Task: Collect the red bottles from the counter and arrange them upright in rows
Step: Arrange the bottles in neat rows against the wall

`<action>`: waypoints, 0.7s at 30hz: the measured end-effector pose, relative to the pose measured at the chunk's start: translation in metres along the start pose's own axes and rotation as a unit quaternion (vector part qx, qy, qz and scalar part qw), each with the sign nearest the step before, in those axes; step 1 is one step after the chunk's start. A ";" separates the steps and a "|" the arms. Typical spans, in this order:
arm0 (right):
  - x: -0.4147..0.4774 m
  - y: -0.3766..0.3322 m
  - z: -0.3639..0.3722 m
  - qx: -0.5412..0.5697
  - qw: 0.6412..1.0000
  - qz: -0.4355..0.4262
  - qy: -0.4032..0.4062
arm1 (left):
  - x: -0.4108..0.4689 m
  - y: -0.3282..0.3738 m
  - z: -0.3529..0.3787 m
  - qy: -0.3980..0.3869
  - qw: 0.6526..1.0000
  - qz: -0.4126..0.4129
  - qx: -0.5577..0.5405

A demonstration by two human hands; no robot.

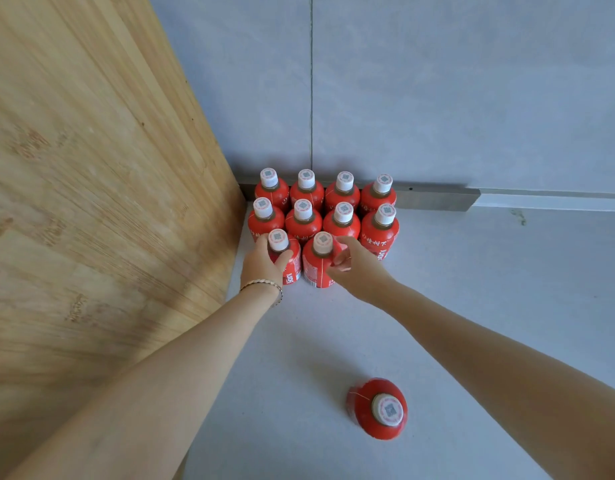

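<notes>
Several red bottles with white caps stand upright in rows in the corner of the grey counter (472,289); the back row (308,192) touches the wall and a second row (342,223) stands in front of it. My left hand (262,263) is wrapped around the left bottle of the front row (292,268). My right hand (354,268) rests its fingers on the shoulder of the neighbouring front bottle (318,268). One more red bottle (377,408) stands alone, upright, nearer to me on the counter.
A wooden panel (91,185) rises along the left side, close beside the bottles. A grey tiled wall (437,91) with a metal strip (434,199) at its foot closes the back.
</notes>
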State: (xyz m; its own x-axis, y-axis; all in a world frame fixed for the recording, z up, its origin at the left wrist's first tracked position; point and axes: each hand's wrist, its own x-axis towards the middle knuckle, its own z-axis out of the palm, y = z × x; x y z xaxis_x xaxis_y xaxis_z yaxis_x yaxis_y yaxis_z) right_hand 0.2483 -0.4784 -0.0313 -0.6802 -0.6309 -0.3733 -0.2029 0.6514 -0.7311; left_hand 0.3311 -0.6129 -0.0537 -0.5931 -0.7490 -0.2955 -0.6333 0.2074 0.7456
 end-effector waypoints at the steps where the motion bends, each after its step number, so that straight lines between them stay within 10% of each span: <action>1: -0.010 0.005 -0.008 -0.023 0.999 0.005 -0.025 | -0.002 -0.001 0.002 0.013 1.000 -0.002 0.004; 6: -0.073 0.021 -0.043 -0.195 0.965 0.030 -0.170 | -0.022 0.007 0.004 0.138 0.954 0.184 0.195; 14: -0.135 0.032 -0.022 -0.373 0.889 -0.037 -0.264 | -0.027 0.021 0.019 -0.054 0.950 0.214 0.219; 21: -0.122 0.036 -0.021 -0.254 0.955 0.051 -0.145 | -0.018 0.025 0.024 -0.032 0.935 0.216 0.278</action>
State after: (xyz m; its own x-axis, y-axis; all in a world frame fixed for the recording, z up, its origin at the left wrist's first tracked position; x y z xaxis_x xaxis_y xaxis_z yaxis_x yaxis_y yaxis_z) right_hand 0.3092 -0.3684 0.0000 -0.5051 -0.5958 -0.6244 -0.5127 0.7892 -0.3382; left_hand 0.3135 -0.5791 -0.0440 -0.8706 -0.4844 -0.0866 -0.4779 0.7905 0.3830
